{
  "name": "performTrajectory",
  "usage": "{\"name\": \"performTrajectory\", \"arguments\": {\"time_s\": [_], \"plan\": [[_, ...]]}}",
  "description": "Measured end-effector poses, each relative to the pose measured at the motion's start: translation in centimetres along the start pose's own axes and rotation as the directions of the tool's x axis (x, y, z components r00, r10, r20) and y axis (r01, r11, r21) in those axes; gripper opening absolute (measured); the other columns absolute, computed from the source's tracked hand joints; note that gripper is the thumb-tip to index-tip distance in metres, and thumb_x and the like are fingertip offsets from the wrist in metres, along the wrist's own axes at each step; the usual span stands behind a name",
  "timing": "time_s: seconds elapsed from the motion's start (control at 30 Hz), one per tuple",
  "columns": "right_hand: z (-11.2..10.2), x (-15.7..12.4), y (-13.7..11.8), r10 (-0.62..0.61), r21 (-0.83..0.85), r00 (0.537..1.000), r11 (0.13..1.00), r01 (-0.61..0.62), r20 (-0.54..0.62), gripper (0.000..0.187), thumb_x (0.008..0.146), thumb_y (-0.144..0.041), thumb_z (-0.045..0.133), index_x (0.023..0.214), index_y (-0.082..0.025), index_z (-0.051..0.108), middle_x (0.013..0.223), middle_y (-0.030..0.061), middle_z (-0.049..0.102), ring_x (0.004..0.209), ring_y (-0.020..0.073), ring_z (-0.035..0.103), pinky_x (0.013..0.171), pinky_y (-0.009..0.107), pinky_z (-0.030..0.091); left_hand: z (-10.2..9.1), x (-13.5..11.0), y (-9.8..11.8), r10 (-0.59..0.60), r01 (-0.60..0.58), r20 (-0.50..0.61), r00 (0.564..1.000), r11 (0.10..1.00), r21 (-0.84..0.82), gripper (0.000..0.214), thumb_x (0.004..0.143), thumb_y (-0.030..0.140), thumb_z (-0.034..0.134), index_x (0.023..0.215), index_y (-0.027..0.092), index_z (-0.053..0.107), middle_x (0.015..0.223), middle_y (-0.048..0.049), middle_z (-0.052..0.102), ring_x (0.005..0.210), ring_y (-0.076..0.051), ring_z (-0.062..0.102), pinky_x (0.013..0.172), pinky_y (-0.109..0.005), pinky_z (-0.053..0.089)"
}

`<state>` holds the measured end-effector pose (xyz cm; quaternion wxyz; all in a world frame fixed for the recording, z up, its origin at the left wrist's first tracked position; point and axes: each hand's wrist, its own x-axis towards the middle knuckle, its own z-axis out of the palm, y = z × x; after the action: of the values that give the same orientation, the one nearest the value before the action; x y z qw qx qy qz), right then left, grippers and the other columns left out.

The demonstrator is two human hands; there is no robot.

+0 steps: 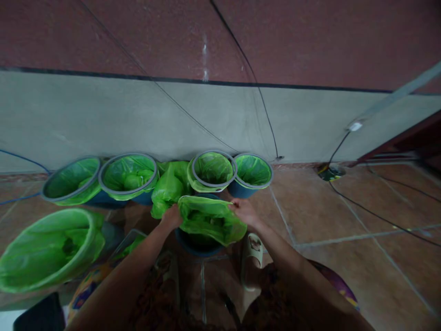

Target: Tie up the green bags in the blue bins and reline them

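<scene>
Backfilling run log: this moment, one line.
left hand: grips green bag | right hand: grips other side | green bag: open over blue bin | beyond: lined bins

A thin, translucent green plastic bag (210, 216) is spread wide open, its mouth facing up and a little toward the viewer. The far edge of its mouth is drawn out sideways, while the near edge sags in a loose curve to the right. Inside, the film is crumpled and darker. The bag sits over a round, dark blue bin (201, 252), whose near rim shows below it. The bin stands on the tiled floor (299, 207), short of its far edge.
</scene>
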<state>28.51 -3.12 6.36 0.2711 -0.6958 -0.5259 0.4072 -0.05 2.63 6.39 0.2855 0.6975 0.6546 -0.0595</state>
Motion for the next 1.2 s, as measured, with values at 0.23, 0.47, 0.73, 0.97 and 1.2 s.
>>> {"name": "performTrajectory", "arguments": {"time_s": [0.23, 0.47, 0.73, 0.97, 1.2], "plan": [[0.0, -2.1, -2.3, -0.034, 0.396, 0.975, 0.917, -0.057, 0.219, 0.030, 0.072, -0.045, 0.070, 0.067, -0.017, 0.059, 0.054, -0.0046, 0.056, 0.048, 0.0081, 0.048, 0.050, 0.020, 0.036, -3.1, 1.3, 1.1, -0.056, 0.056, -0.243, 0.968, 0.998, -0.008, 0.027, 0.079, 0.017, 0.052, 0.100, 0.013, 0.069, 0.095, -0.0118, 0.070, 0.098, -0.029, 0.066, 0.082, -0.030, 0.049], [-2.3, -5.7, -5.4, -0.176, 0.606, 0.755, 0.720, -0.339, 0.632, 0.046, 0.069, -0.043, 0.077, 0.105, -0.015, 0.066, 0.091, 0.0073, 0.074, 0.080, 0.0211, 0.071, 0.076, 0.035, 0.055, -3.2, 2.3, 1.9, -0.063, -0.139, -0.537, 0.841, 0.934, -0.328, 0.045, 0.088, 0.025, 0.048, 0.131, 0.013, 0.054, 0.095, -0.0056, 0.070, 0.084, -0.018, 0.066, 0.080, -0.027, 0.049], [-1.4, -3.7, -2.8, 0.192, 0.355, 0.887, 0.864, -0.355, 0.421, 0.021, 0.068, -0.033, 0.074, 0.078, -0.017, 0.063, 0.064, 0.0006, 0.069, 0.055, 0.0120, 0.062, 0.049, 0.019, 0.046, 1.1, 3.0, 0.2, -0.016, 0.004, -0.045, 0.999, 0.965, -0.262, 0.069, 0.079, 0.041, 0.067, 0.134, 0.004, 0.049, 0.101, -0.0129, 0.071, 0.090, -0.024, 0.068, 0.076, -0.028, 0.050], [-1.5, -3.9, -2.5, 0.179, 0.093, 0.841, 0.961, -0.260, 0.511, 0.021, 0.078, -0.036, 0.067, 0.081, -0.016, 0.065, 0.066, -0.0005, 0.067, 0.056, 0.0110, 0.059, 0.045, 0.018, 0.044, 3.0, 2.5, 1.6, 0.047, -0.040, 0.039, 0.998, 0.985, -0.166, 0.034, 0.082, 0.037, 0.061, 0.103, 0.011, 0.069, 0.097, -0.0092, 0.073, 0.085, -0.021, 0.069, 0.069, -0.025, 0.049], [0.1, -2.8, -0.1, 0.222, 0.077, 0.906, 0.961, -0.267, 0.360, 0.018, 0.077, -0.030, 0.067, 0.072, -0.017, 0.056, 0.056, -0.0038, 0.061, 0.050, 0.0091, 0.057, 0.045, 0.017, 0.043, 1.3, 2.8, 3.2, 0.011, -0.020, -0.094, 0.996, 0.996, -0.088, 0.023, 0.086, 0.021, 0.049, 0.089, 0.013, 0.070, 0.092, -0.0105, 0.072, 0.092, -0.024, 0.067, 0.078, -0.029, 0.048]]}}
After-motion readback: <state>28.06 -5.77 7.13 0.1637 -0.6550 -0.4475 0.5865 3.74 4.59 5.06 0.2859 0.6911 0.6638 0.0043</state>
